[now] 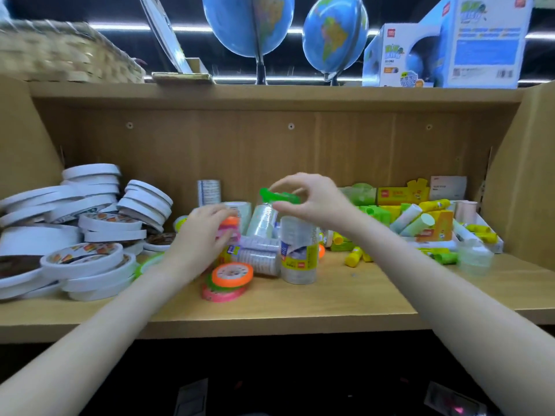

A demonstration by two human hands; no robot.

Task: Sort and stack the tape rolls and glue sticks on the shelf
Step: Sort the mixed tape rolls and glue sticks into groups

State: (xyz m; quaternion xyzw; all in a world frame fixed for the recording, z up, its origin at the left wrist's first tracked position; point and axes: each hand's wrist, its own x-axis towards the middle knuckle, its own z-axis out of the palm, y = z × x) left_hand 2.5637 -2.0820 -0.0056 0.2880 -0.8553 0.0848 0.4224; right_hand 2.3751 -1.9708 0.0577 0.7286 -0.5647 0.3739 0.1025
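The right hand (315,199) pinches a thin green tape roll (279,196) by its rim, thumb below and fingers (288,183) above, over the clear tape packs (297,250) mid-shelf (300,307). The left hand (204,232) has its fingers curled round an orange and pink stack (229,228). Such small rolls look light, stiff and smooth; gripping across the rim seems best, and a loose stack may slide apart. White rolls (90,247) lie heaped at left, glue sticks (420,223) at right. The left hand hides how many rolls it holds, and motion blurs the labels.
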